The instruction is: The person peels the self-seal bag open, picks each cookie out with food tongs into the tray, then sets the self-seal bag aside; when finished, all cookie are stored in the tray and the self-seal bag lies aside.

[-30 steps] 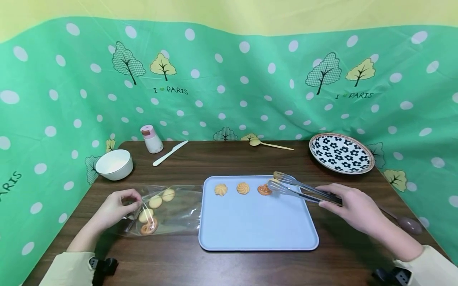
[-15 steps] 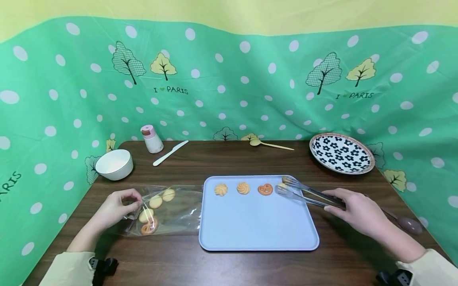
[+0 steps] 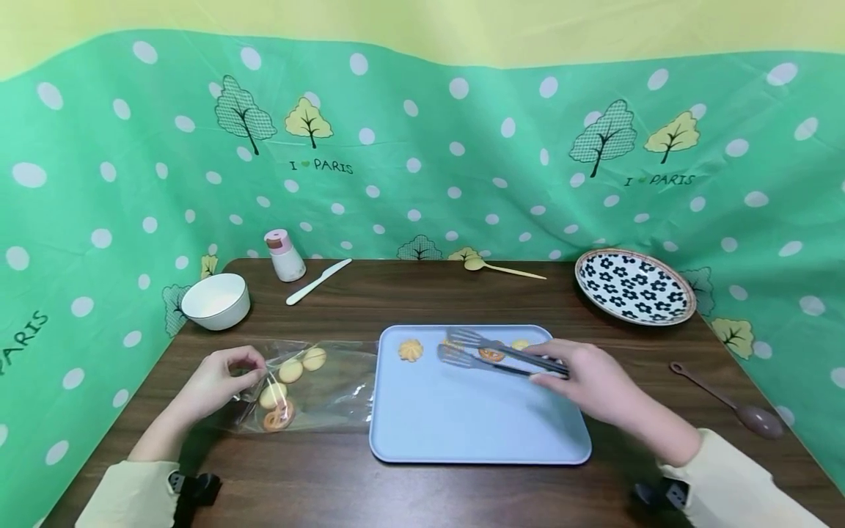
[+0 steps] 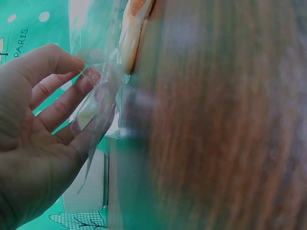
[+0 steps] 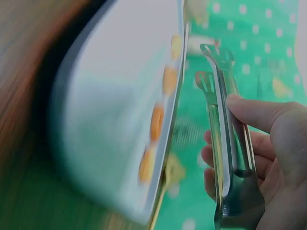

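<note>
My left hand (image 3: 221, 381) pinches the edge of a clear plastic bag (image 3: 333, 403) between thumb and fingers. Inside the bag lie several pale round cookies (image 3: 290, 370) and a brown pretzel-shaped cookie (image 3: 279, 416). My right hand (image 3: 597, 378) grips metal tongs (image 5: 221, 115), whose spread tips hold nothing. In the head view the tongs overlap the row of cookies along the far side of a pale blue tray (image 3: 475, 433). This row has a star-shaped cookie (image 3: 411, 350) at left, a partly covered swirl cookie, a pretzel-shaped cookie (image 3: 491, 353) and a pale cookie (image 3: 520, 344) at right.
A white bowl (image 3: 216, 302), a shaker with a pink lid (image 3: 286, 257) and a white knife (image 3: 320, 281) are at the back left. Behind the tray lies a yellow spoon (image 3: 505, 269). A flower-patterned plate (image 3: 635, 287) and a brown spoon (image 3: 733, 403) lie at right.
My right hand draws the tongs off the rightmost cookie, which stays on the tray, then carries them left over the tray. My left hand keeps its hold on the bag.
</note>
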